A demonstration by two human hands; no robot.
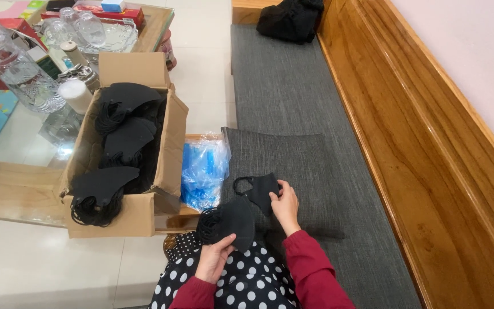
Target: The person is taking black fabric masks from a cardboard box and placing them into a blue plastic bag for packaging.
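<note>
Grey cushioned bench (293, 97) with a wooden back runs up the right side, pale tiled floor to the left; a grey pillow (293, 166) lies on the seat just ahead of the person's lap; the left hand (215, 257) is closed round the bottom of a stack of black masks (230, 220), thumb over the front, fingers hidden behind, stack resting just above the polka-dot skirt (241, 286); the right hand (286, 206) pinches a single black mask (258, 189) at its right edge, w/ thumb and fingertips, holding it over the pillow and just above the stack, ear loop hanging free on the left; both look light, thin and floppy, prob. soft fabric, so no weight to speak of but they'll fold or slide apart easily; the stack is best held round its middle or folded edge, the single mask by its edge or a loop, since the loops tangle; left of the lap an open cardboard box (170, 131) sits packed w/ more bundles of black masks, and a blue plastic bag (204, 169) lies betw. box and pillow; beyond the box a glass table (24, 143) carries glass jars, cups and packets; a black bag (290, 20) sits at the far end of the bench.
</note>
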